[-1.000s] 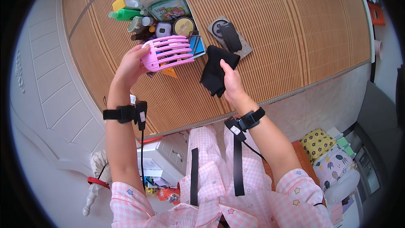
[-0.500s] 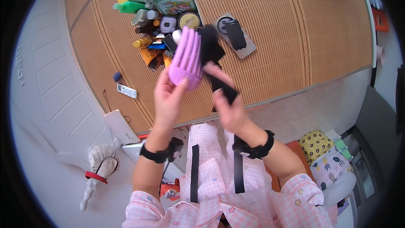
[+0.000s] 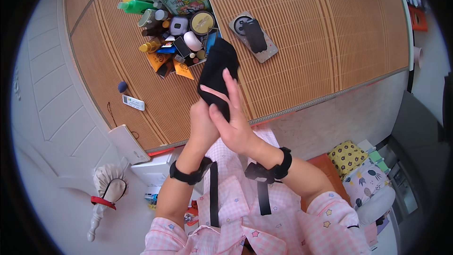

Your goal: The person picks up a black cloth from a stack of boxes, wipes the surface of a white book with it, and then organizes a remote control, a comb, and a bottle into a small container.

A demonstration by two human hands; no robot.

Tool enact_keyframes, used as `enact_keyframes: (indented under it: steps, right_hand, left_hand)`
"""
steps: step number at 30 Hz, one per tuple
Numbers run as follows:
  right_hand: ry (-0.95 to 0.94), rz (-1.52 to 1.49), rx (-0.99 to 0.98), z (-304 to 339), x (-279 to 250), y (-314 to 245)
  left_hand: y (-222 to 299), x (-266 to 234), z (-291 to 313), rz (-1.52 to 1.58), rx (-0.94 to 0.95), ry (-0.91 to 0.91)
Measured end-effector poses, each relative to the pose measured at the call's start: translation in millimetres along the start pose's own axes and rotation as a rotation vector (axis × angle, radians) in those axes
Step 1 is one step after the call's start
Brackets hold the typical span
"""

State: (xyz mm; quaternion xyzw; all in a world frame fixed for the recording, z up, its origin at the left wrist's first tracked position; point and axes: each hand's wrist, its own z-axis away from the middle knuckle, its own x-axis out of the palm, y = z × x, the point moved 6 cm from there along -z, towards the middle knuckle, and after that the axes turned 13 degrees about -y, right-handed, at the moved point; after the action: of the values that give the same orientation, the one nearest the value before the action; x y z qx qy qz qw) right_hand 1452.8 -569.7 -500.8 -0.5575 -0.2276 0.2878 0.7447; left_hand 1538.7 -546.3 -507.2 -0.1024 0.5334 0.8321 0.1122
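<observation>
A black, sock-like cloth (image 3: 218,63) stretches up and away from my two hands over the mat. Around its lower end, the fingers of my left hand (image 3: 202,125) are closed. My right hand (image 3: 232,125) presses against the cloth's right side, its thumb and fingers gripping it, with some fingers stretched along the fabric. The purple thing with long prongs, seen a moment ago in my left hand, is out of sight; I cannot tell whether it is inside the cloth.
Bottles, pouches and jars crowd an open container left of centre, among them a white oval case (image 3: 192,41) and a round yellow-lidded tin (image 3: 202,22). A patterned slab with a black item (image 3: 255,35) lies to the right. A white remote (image 3: 133,102) rests at left on the bamboo mat (image 3: 302,66).
My hands have come together. The black cloth has moved left in front of the purple pronged thing, which no longer shows. The view has shifted slightly.
</observation>
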Motion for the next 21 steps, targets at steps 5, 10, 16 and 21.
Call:
enact_keyframes:
  steps: [5, 10, 16, 21]
  right_hand:
    - [0.326, -0.083, 0.136, -25, -48, 46]
    - [0.045, -1.291, 0.277, -44, -90, 72]
    - [-0.05, -1.389, 0.228, -42, -69, 32]
    - [0.039, -1.347, 0.232, -27, -58, 25]
  left_hand:
    - [5, 12, 18, 0.183, -0.203, -0.208]
    - [6, -7, 15, 0.835, -0.193, -0.063]
    - [-22, 18, -8, 1.078, -0.391, 0.032]
    - [-44, 16, -6, 1.133, -0.362, -0.006]
